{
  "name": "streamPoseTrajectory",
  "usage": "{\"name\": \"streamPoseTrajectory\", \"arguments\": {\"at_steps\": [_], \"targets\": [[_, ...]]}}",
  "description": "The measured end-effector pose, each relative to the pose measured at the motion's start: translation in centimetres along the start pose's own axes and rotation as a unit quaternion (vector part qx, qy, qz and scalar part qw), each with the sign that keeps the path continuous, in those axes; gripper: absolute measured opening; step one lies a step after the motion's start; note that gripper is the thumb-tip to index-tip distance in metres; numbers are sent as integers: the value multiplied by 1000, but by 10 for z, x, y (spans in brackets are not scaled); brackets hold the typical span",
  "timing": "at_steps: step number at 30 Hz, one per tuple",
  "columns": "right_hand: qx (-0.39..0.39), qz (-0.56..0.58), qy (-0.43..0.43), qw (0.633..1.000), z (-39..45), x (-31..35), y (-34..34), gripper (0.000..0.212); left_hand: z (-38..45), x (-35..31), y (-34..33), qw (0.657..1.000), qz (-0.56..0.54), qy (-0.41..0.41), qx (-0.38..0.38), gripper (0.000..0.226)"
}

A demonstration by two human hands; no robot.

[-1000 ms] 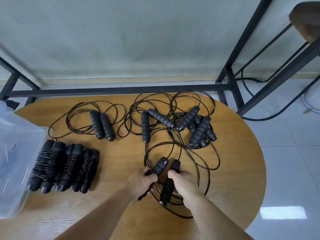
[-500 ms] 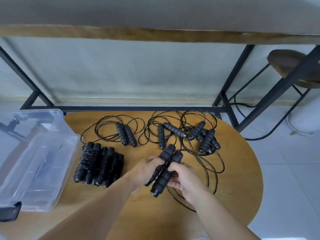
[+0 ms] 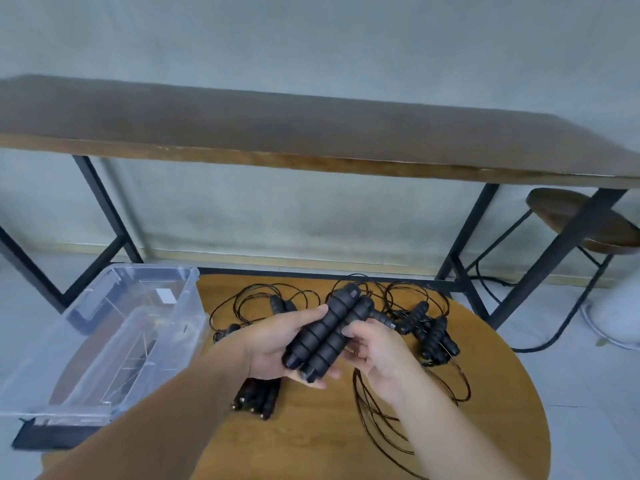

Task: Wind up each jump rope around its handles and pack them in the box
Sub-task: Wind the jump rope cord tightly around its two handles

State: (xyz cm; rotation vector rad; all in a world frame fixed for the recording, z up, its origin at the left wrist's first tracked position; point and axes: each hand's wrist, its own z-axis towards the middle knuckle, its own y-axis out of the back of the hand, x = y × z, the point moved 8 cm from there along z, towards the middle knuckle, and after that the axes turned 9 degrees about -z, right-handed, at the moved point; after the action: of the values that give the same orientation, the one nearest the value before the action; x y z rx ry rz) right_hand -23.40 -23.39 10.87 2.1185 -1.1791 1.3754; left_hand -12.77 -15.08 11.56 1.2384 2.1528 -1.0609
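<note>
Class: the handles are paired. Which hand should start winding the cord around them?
Probably right. The left hand cradles both handles; the right hand sits nearer the cord.

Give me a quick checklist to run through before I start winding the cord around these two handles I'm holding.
1. Two handles side by side, ends level: ok.
2. Left hand holds the pair from beneath: ok.
3. Right hand has hold of the cord for winding: cannot tell; it touches the handles.
4. Cord hangs slack over the round table: ok.
5. Cord free of the unwound ropes behind: cannot tell; loops overlap.
6. Clear box open and near the left hand: ok.
</note>
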Motion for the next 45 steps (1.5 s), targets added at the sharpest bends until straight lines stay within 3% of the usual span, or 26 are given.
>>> {"name": "streamPoseTrajectory", "arguments": {"at_steps": [5,10,12,14,15,17,18,21,23,27,30,34,40,45], "targets": [[31,-46,45,997,-16,24,-25,16,-28,-8,5,997,-16,31,75,64],[53,-89,71,992,-26,42,-46,17,-48,-18,12,995,-29,42,86,73],[43,-176,81,980,-31,53,-46,11,-55,-28,16,997,7,23,68,68],[-16,-342,112,933,-35,75,-36,13,-65,-42,22,997,78,-17,23,65],[-82,-413,141,896,-37,92,-27,18,-70,-50,26,993,115,-40,-7,64],[-203,-452,232,837,-48,131,-17,20,-79,-64,30,983,161,-76,-48,68],[-211,-434,273,832,-51,147,-20,18,-82,-70,29,980,168,-89,-52,72],[-84,-373,261,887,-38,161,-45,35,-90,-87,18,983,142,-106,-39,68],[-51,-336,225,913,-33,162,-52,38,-96,-96,13,987,115,-105,-26,59],[-120,-381,277,874,-27,177,-50,52,-101,-100,5,992,21,-118,42,63],[-155,-372,329,854,-28,186,-44,51,-102,-100,3,986,-53,-146,68,63],[-151,-383,326,851,-26,182,-42,46,-98,-103,3,977,-84,-194,29,60],[-102,-227,176,952,-22,145,-35,29,-92,-108,8,955,-134,-255,-76,58],[-15,-61,109,992,-35,127,-60,32,-87,-113,8,936,-111,-303,-140,54]]}}
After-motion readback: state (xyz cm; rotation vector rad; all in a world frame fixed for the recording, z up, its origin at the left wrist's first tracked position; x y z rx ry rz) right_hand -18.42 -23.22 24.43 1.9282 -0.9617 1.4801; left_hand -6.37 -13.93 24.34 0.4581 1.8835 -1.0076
